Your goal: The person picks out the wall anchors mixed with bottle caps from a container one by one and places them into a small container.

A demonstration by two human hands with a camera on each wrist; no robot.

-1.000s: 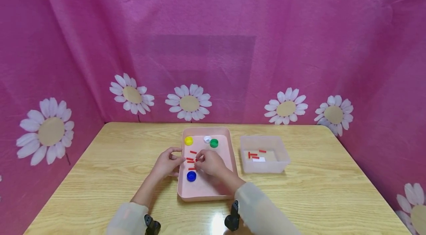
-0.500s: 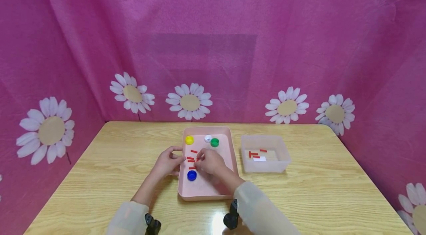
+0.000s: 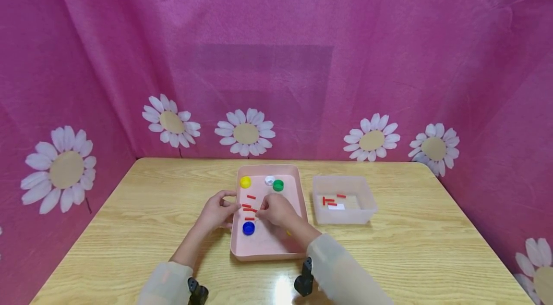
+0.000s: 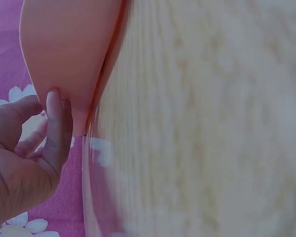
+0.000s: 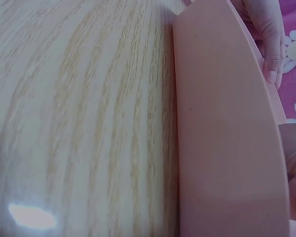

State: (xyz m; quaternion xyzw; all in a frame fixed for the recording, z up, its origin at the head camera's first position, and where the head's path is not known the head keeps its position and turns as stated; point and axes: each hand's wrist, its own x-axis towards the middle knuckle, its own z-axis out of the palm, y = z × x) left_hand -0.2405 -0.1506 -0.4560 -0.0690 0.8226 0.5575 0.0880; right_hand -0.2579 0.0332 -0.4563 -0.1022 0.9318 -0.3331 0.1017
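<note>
A pink tray (image 3: 270, 250) lies on the table. My left hand (image 3: 218, 210) holds its left wall, thumb over the rim and fingers against the outside, as the left wrist view also shows. Inside, my right hand (image 3: 276, 210) has its thumb and fingertips pinched together at the end of a small red stick (image 3: 254, 210). Other short red sticks (image 3: 249, 219) lie to the left of those fingertips. A blue cap (image 3: 248, 228) sits just below them. Toward the tray's far end are a yellow cap (image 3: 245, 182), a white cap (image 3: 270, 180) and a green cap (image 3: 278, 185).
Right of the tray stands a translucent plastic box (image 3: 365, 216) with several red sticks (image 3: 331, 204) and a white paper piece (image 3: 336, 207) in it. Something yellow (image 3: 288, 233) peeks out beside my right wrist. A pink flowered cloth (image 3: 276, 79) hangs behind the wooden table (image 3: 414, 237).
My right fingertips have shifted slightly right, baring more of the red stick at their ends. The yellow thing by my right wrist now shows. My left hand stays on the tray.
</note>
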